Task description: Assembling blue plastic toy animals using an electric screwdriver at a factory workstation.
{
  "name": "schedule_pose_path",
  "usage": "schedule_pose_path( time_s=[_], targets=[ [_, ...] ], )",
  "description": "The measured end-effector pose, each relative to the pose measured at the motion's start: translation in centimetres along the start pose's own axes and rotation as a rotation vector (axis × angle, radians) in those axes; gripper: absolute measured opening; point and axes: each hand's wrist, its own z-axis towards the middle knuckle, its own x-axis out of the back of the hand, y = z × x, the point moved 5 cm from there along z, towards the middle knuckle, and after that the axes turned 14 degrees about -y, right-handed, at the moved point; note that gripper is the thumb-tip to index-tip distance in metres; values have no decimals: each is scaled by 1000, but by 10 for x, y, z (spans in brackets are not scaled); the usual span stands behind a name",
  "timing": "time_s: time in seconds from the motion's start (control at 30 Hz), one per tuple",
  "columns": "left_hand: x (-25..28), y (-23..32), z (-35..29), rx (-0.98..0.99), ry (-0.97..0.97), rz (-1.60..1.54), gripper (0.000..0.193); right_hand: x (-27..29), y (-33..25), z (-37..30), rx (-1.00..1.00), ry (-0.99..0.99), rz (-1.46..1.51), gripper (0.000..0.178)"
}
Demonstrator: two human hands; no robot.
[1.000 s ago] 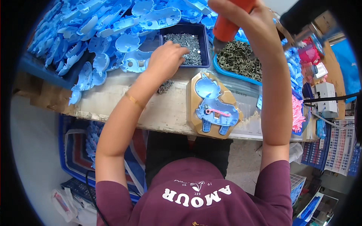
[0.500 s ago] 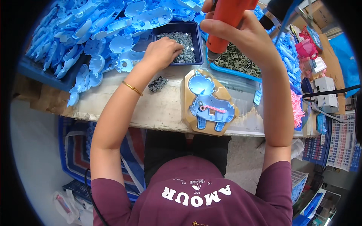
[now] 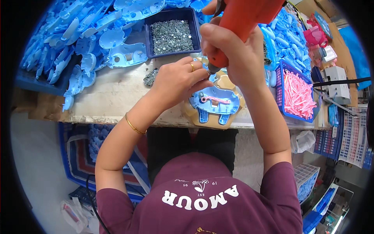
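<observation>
My right hand (image 3: 243,50) grips an orange-red power screwdriver (image 3: 249,19), its tip pointing down over the work. Close to that tip, the fingers of my left hand (image 3: 181,80) are pinched together; whatever lies between them is too small or hidden to make out. Below both hands a tan fixture (image 3: 190,117) holds a light-blue animal-shaped plastic shell (image 3: 230,106). A pink plastic strip (image 3: 219,100) lies inside the shell's body. My left hand and the screwdriver cover most of the shell's upper, rounded part.
A dark blue tray (image 3: 148,46) of small screws (image 3: 171,37) stands beyond my left hand, with a small dark heap (image 3: 150,77) nearer. Blue shells (image 3: 78,35) pile up at left. A blue basket (image 3: 279,84) of pink strips (image 3: 297,93) and more blue parts (image 3: 290,39) are at right.
My left hand has left the screw tray and come right and nearer, to the screwdriver's tip. The screwdriver is now close over the fixture. The whole view has shifted slightly.
</observation>
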Motion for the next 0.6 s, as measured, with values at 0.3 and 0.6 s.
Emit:
schedule_pose_path(
  time_s=[0.3, 0.6],
  targets=[
    [-9, 16, -7, 55, -17, -91, 21, 4, 4, -16, 26, -21, -47, 35],
    [-13, 42, -18, 51, -22, -46, 29, 27, 20, -65, 3, 88, -156, 38]
  ],
)
